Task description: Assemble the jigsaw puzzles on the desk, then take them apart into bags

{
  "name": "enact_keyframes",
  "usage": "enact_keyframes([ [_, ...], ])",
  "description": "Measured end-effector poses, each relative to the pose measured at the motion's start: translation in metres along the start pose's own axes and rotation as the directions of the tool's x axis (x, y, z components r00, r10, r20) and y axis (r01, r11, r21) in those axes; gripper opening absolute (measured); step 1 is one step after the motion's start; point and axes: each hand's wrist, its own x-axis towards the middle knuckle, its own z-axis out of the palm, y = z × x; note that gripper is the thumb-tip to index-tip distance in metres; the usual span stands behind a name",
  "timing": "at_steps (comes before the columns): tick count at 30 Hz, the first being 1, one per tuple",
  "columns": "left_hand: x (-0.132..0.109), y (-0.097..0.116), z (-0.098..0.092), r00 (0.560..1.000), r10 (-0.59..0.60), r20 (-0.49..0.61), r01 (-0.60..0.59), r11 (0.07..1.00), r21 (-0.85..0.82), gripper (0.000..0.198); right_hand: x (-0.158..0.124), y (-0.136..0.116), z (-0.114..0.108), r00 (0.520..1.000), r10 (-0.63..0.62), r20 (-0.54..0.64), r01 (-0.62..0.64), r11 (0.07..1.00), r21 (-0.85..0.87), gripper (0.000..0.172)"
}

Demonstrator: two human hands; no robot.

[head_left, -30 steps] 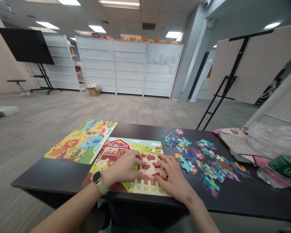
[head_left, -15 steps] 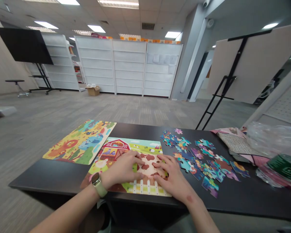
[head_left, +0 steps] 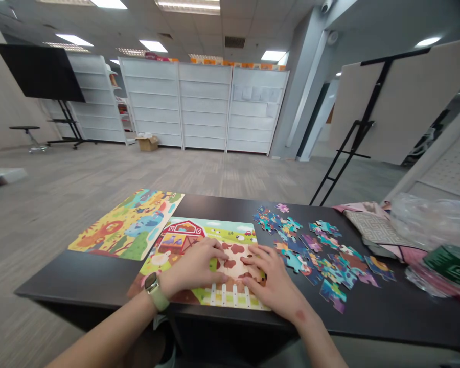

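Farm jigsaw puzzle [head_left: 203, 232] lies under my spread left hand [head_left: 193, 267] and right hand [head_left: 270, 278], both pressing down; the next fit calls for the loose pieces [head_left: 322, 255] just right of it.

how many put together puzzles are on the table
2: the lion-scene puzzle at the left end, and the red-barn farm puzzle beside it, under the left hand and right hand.

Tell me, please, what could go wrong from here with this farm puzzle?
The farm jigsaw puzzle lies very near the front edge of the black table, so pressing with the left hand might push it over the edge and spill pieces. The right hand is close beside the loose puzzle pieces, so it could perhaps knock some of them out of place.
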Motion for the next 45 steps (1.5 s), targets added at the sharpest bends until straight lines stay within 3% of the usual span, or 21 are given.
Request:
enact_keyframes([
  [10,-0.002,-0.010,0.001,0.999,0.044,0.000,-0.044,0.998,-0.040,0.045,0.001,-0.004,-0.002,1.000,-0.015,0.008,0.015,1.000,-0.018,0.034],
  [13,-0.004,-0.008,-0.001,0.999,0.054,-0.006,-0.054,0.998,-0.028,0.055,0.000,-0.002,-0.001,1.000,-0.025,0.007,0.025,1.000,-0.010,0.047],
  [16,-0.009,0.003,0.000,0.995,0.096,-0.022,-0.095,0.995,0.041,0.070,-0.003,0.004,0.001,0.999,-0.007,-0.046,0.010,0.999,0.052,0.065],
  [19,-0.012,0.021,0.006,0.991,0.132,0.024,-0.134,0.984,0.122,0.089,-0.005,0.011,0.001,0.987,0.054,-0.151,-0.028,0.985,0.171,0.054],
  [22,-0.014,0.039,0.015,0.976,0.181,0.122,-0.196,0.972,0.127,0.099,-0.006,0.015,0.000,0.979,0.095,-0.179,-0.050,0.969,0.242,0.050],
  [26,-0.016,0.049,0.027,0.960,0.210,0.186,-0.231,0.968,0.099,0.099,-0.005,0.015,0.000,0.983,0.100,-0.155,-0.060,0.968,0.243,0.051],
  [31,-0.019,0.047,0.035,0.966,0.193,0.173,-0.215,0.969,0.121,0.091,-0.004,0.016,0.001,0.984,0.094,-0.148,-0.058,0.972,0.227,0.051],
  [42,-0.020,0.046,0.041,0.969,0.193,0.156,-0.210,0.972,0.108,0.083,-0.003,0.013,0.001,0.982,0.053,-0.181,-0.027,0.990,0.140,0.046],
  [45,-0.020,0.045,0.042,0.968,0.197,0.155,-0.214,0.971,0.107,0.084,-0.003,0.008,0.000,0.991,0.028,-0.129,-0.015,0.995,0.100,0.045],
])
